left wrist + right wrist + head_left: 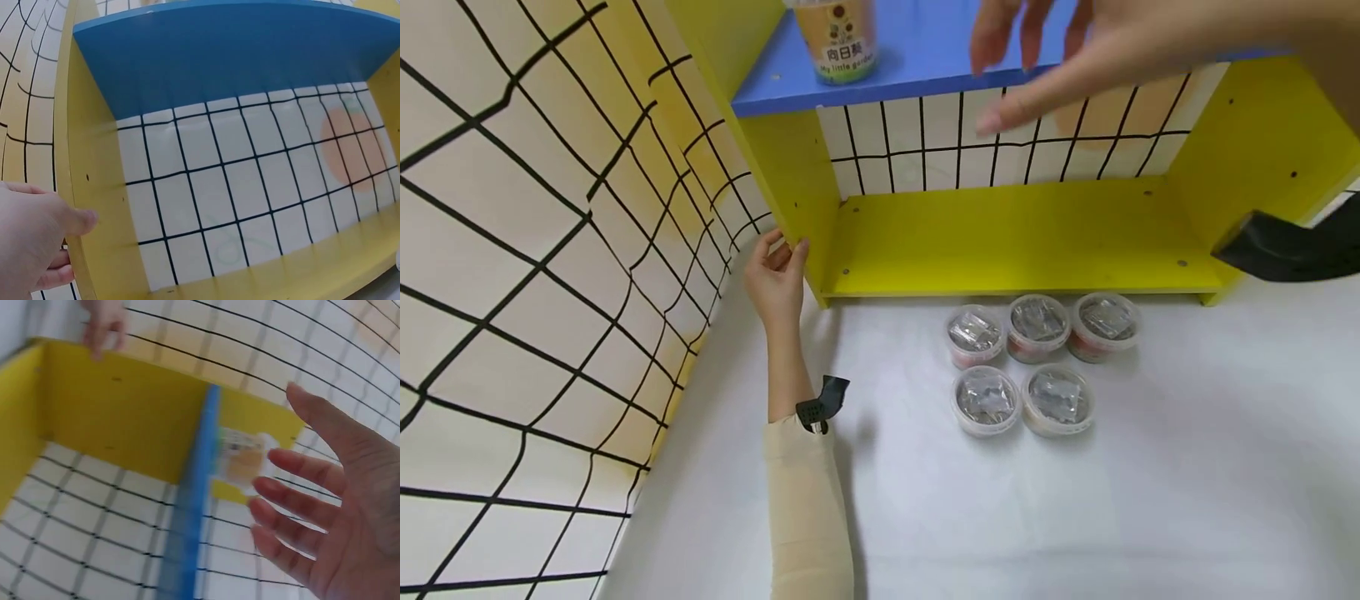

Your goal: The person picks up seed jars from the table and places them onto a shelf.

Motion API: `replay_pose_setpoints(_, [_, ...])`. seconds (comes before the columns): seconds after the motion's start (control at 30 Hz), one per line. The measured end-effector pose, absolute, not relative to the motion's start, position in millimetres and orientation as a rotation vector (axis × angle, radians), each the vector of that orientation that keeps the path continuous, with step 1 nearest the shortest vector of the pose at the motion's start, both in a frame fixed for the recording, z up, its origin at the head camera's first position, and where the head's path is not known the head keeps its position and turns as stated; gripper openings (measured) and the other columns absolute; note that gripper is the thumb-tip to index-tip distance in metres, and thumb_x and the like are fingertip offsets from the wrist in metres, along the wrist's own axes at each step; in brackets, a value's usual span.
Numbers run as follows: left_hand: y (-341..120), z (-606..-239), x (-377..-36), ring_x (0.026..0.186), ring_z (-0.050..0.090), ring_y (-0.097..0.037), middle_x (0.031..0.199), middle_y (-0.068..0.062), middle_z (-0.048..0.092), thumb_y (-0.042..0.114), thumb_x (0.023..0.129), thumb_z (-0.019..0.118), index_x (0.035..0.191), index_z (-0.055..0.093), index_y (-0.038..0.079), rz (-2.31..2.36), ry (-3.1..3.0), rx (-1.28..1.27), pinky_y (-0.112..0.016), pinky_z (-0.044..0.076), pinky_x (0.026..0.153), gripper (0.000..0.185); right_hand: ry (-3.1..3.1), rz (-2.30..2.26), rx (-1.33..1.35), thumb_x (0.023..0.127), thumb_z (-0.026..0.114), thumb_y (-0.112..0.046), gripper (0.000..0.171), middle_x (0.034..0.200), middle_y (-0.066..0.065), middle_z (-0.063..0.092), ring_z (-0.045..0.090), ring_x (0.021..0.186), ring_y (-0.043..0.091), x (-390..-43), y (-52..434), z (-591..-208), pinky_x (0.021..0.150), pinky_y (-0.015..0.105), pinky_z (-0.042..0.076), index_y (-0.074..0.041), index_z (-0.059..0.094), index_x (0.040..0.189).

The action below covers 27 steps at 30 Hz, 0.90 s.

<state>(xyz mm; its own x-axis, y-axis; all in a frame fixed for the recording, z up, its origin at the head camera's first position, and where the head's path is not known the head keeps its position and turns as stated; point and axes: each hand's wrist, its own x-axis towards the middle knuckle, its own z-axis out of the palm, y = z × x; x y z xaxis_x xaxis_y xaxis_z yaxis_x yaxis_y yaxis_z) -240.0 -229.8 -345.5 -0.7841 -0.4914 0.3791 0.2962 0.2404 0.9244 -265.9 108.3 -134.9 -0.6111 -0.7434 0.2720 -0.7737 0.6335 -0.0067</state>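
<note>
A small shelf unit has yellow side panels, a yellow bottom board (1000, 242) and a blue upper board (917, 50). My left hand (777, 279) grips the front edge of its left side panel (103, 206), thumb on the inner face and fingers round the outside. On the blue board, near the left panel, stands a printed cup (838, 42) with a sunflower label reading "My little garden". My right hand (1060, 58) is over the blue board with nothing in it, fingers spread and slightly bent. In the right wrist view its fingertips are close to the cup (242, 459).
In front of the unit, several small clear-lidded tubs (987, 400) sit in two rows on the white table (925, 508), small packets showing through the lids. Black-lined white wall covering (497, 333) runs along the left and behind the unit. Each wrist carries a black camera mount (823, 402).
</note>
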Motion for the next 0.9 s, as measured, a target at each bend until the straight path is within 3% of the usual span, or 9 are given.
replay_pose_setpoints(0.17, [-230.0, -343.6, -238.7, 0.092, 0.067, -0.020, 0.103, -0.016, 0.068, 0.012, 0.080, 0.072, 0.107, 0.064, 0.002, -1.597, -1.902, 0.171, -0.026, 0.054, 0.080, 0.030, -2.646, 0.130, 1.292, 0.069, 0.073, -0.054, 0.040, 0.096, -0.021, 0.052, 0.045, 0.082, -0.002, -228.7, 125.7, -164.8, 0.069, 0.017, 0.050, -0.036, 0.060, 0.102])
replay_pose_setpoints(0.37, [-236.2, -342.0, -235.1, 0.093, 0.067, -0.021, 0.105, -0.016, 0.067, 0.014, 0.082, 0.070, 0.108, 0.063, 0.000, -1.570, -1.908, 0.144, -0.027, 0.053, 0.082, 0.030, -2.681, 0.310, 1.339, 0.069, 0.079, -0.043, 0.036, 0.092, -0.017, 0.057, 0.046, 0.082, 0.002, -182.6, 127.2, -193.5, 0.066, 0.019, 0.048, -0.027, 0.062, 0.097])
replay_pose_setpoints(0.6, [-238.3, -340.2, -232.1, 0.092, 0.067, -0.020, 0.105, -0.013, 0.068, 0.017, 0.083, 0.070, 0.108, 0.063, 0.001, -1.516, -1.939, 0.153, -0.027, 0.053, 0.082, 0.030, -2.886, 0.296, 1.262, 0.070, 0.072, -0.056, 0.042, 0.105, -0.011, 0.058, 0.057, 0.091, 0.012, -159.0, 130.6, -228.6, 0.072, 0.035, 0.053, -0.028, 0.064, 0.100])
replay_pose_setpoints(0.9, [-236.6, -338.5, -231.9, 0.093, 0.067, -0.018, 0.107, -0.012, 0.067, 0.018, 0.082, 0.070, 0.108, 0.063, 0.001, -1.546, -1.945, 0.185, -0.026, 0.053, 0.083, 0.032, -2.928, 0.238, 1.388, 0.070, 0.067, -0.063, 0.051, 0.111, -0.008, 0.060, 0.058, 0.097, 0.014, -140.2, 135.6, -272.8, 0.078, 0.039, 0.053, -0.028, 0.066, 0.108])
